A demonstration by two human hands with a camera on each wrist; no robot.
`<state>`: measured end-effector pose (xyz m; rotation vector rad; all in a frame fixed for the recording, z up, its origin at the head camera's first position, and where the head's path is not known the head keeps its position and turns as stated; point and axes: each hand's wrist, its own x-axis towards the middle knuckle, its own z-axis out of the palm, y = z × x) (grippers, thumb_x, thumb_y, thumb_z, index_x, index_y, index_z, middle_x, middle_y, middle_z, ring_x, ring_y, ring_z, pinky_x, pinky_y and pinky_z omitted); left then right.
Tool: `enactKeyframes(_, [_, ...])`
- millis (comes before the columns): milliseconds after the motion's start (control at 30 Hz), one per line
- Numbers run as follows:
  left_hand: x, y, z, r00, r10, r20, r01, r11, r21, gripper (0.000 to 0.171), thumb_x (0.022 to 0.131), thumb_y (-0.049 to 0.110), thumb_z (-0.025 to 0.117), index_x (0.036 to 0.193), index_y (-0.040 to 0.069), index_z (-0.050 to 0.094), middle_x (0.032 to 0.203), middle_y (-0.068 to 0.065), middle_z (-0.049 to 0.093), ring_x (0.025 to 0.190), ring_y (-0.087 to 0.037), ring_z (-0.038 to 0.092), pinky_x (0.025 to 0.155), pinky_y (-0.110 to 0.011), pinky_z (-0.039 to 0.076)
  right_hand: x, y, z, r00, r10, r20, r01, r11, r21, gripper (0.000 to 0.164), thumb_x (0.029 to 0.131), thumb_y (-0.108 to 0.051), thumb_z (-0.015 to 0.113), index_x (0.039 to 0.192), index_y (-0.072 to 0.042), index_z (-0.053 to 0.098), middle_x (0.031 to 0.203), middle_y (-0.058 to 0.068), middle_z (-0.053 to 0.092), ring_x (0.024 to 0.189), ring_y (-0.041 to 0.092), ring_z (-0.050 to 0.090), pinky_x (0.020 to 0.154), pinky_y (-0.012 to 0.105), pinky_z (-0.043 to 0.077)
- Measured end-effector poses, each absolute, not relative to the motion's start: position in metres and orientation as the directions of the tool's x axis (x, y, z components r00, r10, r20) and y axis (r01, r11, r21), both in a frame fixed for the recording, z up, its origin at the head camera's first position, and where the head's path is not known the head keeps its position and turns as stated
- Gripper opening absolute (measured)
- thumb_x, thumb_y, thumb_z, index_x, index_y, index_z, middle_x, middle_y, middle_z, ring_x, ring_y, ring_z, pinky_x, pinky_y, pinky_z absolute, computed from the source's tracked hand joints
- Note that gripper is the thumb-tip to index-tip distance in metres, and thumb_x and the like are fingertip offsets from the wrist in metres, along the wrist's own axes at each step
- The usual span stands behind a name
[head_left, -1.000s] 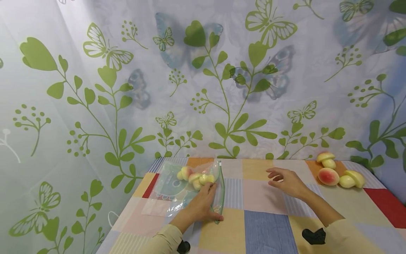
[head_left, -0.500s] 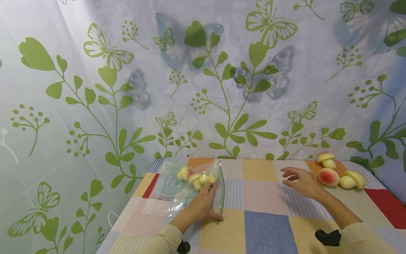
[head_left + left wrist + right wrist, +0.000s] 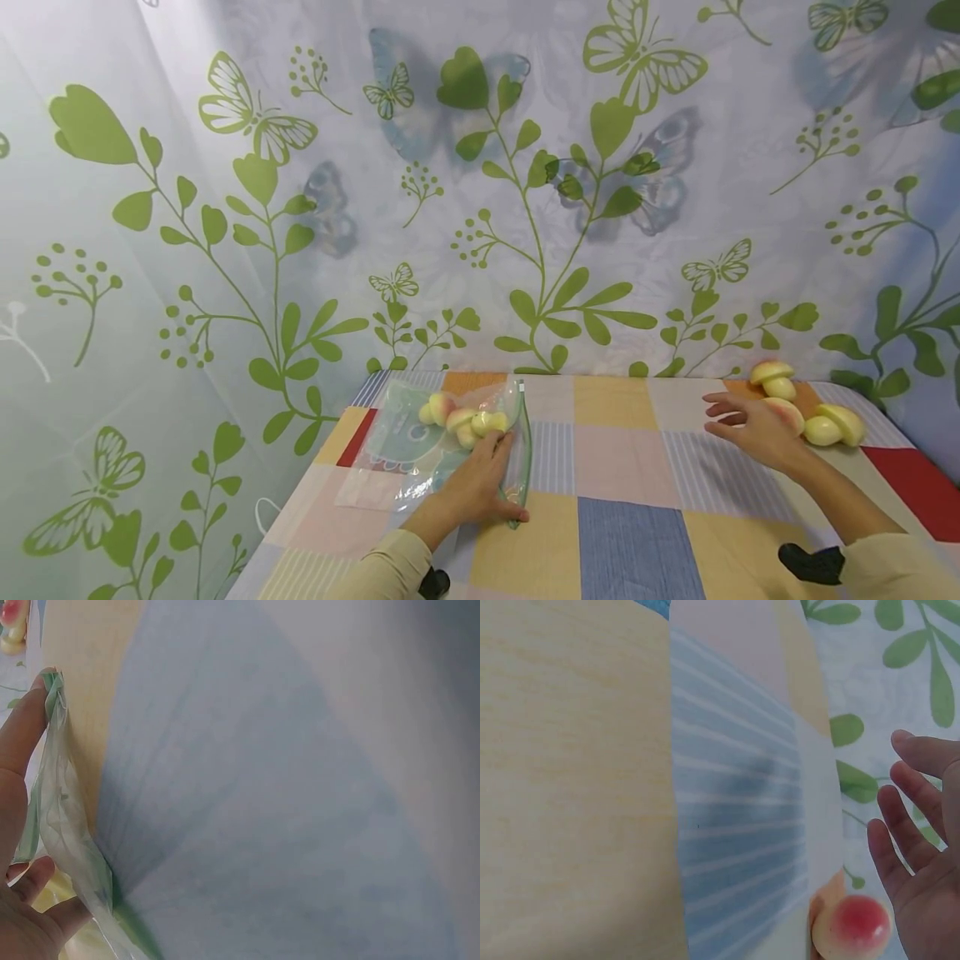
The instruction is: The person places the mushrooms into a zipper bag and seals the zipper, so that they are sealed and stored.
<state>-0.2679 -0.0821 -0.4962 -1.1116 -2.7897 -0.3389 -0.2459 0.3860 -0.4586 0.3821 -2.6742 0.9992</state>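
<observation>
A clear zip bag (image 3: pixel 390 492) with a green zip edge lies on the table at left. Several yellow and reddish toy mushrooms (image 3: pixel 440 408) are in it. My left hand (image 3: pixel 471 487) is at the bag's mouth, thumb and fingers spread along the green edge; in the left wrist view the thumb (image 3: pixel 26 724) lies against that edge. Fingers loosely bent and holding nothing, my right hand (image 3: pixel 757 433) hovers over the table's right side. It partly covers a red-topped toy mushroom (image 3: pixel 784 412), seen below the hand in the right wrist view.
Two more toy mushrooms, a far one (image 3: pixel 773 379) and a yellow one (image 3: pixel 834 424), lie at the back right. A patchwork cloth (image 3: pixel 630 546) covers the table. Behind it hangs a curtain (image 3: pixel 525 208) with leaves and butterflies. A white cord loop (image 3: pixel 262 515) shows at the left edge.
My right hand has moved right across the table, toward the loose toy mushrooms, and now overlaps the red-topped one. The left hand and the bag have stayed where they were.
</observation>
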Motion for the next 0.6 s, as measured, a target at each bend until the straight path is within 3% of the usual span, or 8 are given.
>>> enactKeyframes(167, [-0.269,-0.083,-0.497,-0.716,0.669,0.202,0.698,0.698,0.161,0.128,0.071,0.062,0.087,0.158,-0.009,0.025,0.152,-0.02,0.032,0.138,-0.029,0.038,0.113,-0.037,0.038,-0.244,0.4,-0.458,-0.925,-0.121,0.362,-0.323,0.75,-0.577,0.048,0.094,-0.011,0.077,0.131,0.013,0.06,0.109,0.027,0.069,0.091,0.04,0.071,0.066,0.024,0.055])
enactKeyframes(367, [-0.268,-0.085,-0.497,-0.714,0.667,0.214,0.7,0.691,0.183,0.13,0.07,0.062,0.087,0.159,-0.008,0.024,0.151,-0.022,0.033,0.137,-0.032,0.04,0.111,-0.039,0.04,-0.238,0.421,-0.453,-0.924,-0.077,0.374,-0.301,0.75,-0.589,0.051,0.095,-0.013,0.077,0.133,0.014,0.058,0.114,0.033,0.067,0.086,-0.002,0.064,0.064,0.024,0.055])
enactKeyframes(433, [-0.268,-0.085,-0.496,-0.716,0.665,0.211,0.698,0.692,0.185,0.13,0.07,0.062,0.087,0.159,-0.008,0.024,0.151,-0.022,0.034,0.137,-0.032,0.041,0.111,-0.038,0.04,-0.235,0.428,-0.451,-0.926,-0.055,0.373,-0.283,0.755,-0.592,0.051,0.095,-0.015,0.077,0.131,0.015,0.059,0.116,0.035,0.064,0.087,0.005,0.068,0.062,0.024,0.055])
enactKeyframes(500, [-0.268,-0.084,-0.495,-0.718,0.666,0.204,0.696,0.694,0.184,0.129,0.071,0.061,0.088,0.159,-0.008,0.024,0.151,-0.021,0.034,0.137,-0.031,0.041,0.112,-0.038,0.039,-0.232,0.436,-0.449,-0.933,-0.028,0.359,-0.249,0.771,-0.587,0.053,0.094,-0.018,0.078,0.131,0.014,0.058,0.117,0.037,0.062,0.09,0.024,0.073,0.061,0.024,0.055])
enactKeyframes(600, [-0.268,-0.083,-0.494,-0.718,0.667,0.197,0.696,0.694,0.186,0.128,0.071,0.06,0.088,0.159,-0.008,0.023,0.151,-0.021,0.033,0.137,-0.031,0.04,0.112,-0.037,0.038,-0.228,0.449,-0.447,-0.944,0.009,0.33,-0.185,0.812,-0.554,0.058,0.094,-0.026,0.078,0.132,0.012,0.057,0.123,0.04,0.057,0.099,0.053,0.066,0.06,0.024,0.052])
